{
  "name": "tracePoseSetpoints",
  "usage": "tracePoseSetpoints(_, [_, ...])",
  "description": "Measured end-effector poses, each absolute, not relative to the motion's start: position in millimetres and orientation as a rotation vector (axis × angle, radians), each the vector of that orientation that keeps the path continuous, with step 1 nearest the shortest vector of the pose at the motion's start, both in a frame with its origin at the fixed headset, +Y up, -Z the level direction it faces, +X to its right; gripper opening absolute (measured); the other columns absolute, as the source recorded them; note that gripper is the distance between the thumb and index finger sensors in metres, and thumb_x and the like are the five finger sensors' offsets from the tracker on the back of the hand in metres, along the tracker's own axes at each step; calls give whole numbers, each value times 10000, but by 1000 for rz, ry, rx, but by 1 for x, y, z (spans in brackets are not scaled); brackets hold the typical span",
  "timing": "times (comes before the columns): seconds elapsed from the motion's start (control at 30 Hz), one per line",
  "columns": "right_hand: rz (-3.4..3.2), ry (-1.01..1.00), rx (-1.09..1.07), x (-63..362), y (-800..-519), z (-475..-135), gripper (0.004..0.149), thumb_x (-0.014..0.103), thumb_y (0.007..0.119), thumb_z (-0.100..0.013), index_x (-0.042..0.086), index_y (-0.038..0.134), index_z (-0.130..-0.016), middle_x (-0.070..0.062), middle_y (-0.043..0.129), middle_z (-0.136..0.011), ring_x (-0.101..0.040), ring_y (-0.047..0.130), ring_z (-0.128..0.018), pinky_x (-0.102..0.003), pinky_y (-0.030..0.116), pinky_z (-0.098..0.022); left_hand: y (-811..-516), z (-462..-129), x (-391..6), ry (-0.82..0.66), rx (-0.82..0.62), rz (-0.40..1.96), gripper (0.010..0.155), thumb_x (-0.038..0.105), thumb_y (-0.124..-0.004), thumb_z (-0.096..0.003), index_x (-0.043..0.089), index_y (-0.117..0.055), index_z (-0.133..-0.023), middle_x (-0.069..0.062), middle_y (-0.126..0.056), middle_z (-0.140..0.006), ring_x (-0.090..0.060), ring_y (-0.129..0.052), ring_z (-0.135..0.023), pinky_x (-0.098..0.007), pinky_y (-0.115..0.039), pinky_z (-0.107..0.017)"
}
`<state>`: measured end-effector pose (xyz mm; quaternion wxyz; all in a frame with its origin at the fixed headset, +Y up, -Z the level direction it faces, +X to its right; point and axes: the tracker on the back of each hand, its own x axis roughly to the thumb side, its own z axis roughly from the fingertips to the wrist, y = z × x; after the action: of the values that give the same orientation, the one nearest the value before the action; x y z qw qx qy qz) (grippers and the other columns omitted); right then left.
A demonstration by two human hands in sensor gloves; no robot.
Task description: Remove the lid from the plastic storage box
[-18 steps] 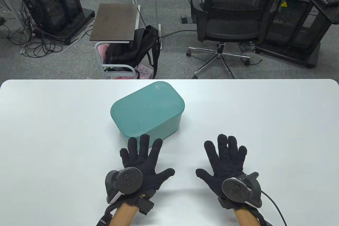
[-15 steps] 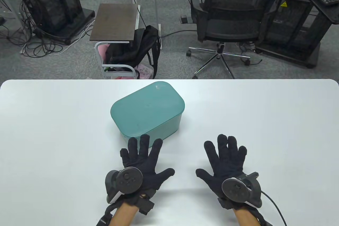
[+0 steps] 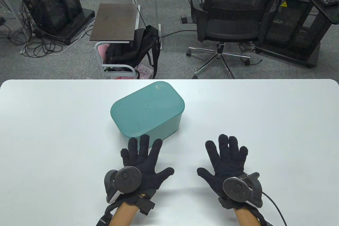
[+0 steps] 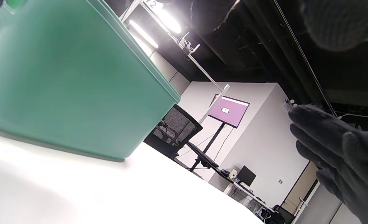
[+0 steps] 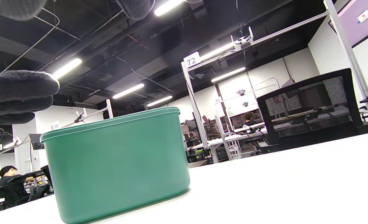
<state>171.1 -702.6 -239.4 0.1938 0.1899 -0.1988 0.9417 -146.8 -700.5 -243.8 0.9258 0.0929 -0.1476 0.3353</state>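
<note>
A teal plastic storage box (image 3: 159, 126) stands on the white table (image 3: 264, 120), left of centre, with its teal lid (image 3: 147, 109) seated on top. It also shows in the left wrist view (image 4: 62, 90) and the right wrist view (image 5: 115, 165). My left hand (image 3: 144, 157) lies flat with fingers spread just in front of the box; the fingertips overlap its near wall in the table view, and contact cannot be told. My right hand (image 3: 225, 154) lies flat with fingers spread, to the right of the box and apart from it. Both hands hold nothing.
Beyond the table's far edge are a black office chair (image 3: 230, 19), a small side table (image 3: 115, 22) with a black backpack (image 3: 132, 48), and black equipment racks (image 3: 50, 3).
Both hands have shifted very slightly; the box and lid have not moved.
</note>
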Motion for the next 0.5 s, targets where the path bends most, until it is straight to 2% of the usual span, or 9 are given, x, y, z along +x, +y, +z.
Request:
tracePoseSetpoints(0.17, [2644,-558,531,171,-703,-240,831,774,516,-531,279,330,-1172,-179,208,-1218,-497,186,-1070,-780,216,-635,-692,-247,-163,-241,264,817,902,845,-600,-482,328,-479,-1212,-119,-233,-1244,-444,-122,-1095,-692,-151,-690])
tracePoseSetpoints(0.23, [2644,-557,528,172,-703,-240,832,774,514,-532,276,333,-1173,-178,211,-1219,-499,192,-1070,-780,218,-634,-688,-251,-176,-190,266,900,868,797,-616,-504,316,-457,-1209,-124,-201,-1233,-439,-117,-1087,-683,-189,-701])
tracePoseSetpoints(0.4, [2641,-550,511,173,-703,-241,828,773,515,-533,275,340,-1172,-180,218,-1219,-500,200,-1070,-779,221,-637,-680,-268,-216,-16,327,1163,838,717,-657,-523,232,-498,-1187,-170,-243,-1210,-453,-136,-1072,-671,-210,-709])
tracePoseSetpoints(0.5, [2644,-549,504,174,-703,-242,824,772,516,-533,274,351,-1170,-177,226,-1219,-500,208,-1071,-777,225,-639,-685,-282,-241,120,312,1268,836,713,-652,-533,218,-486,-1186,-180,-249,-1206,-464,-150,-1067,-669,-233,-709])
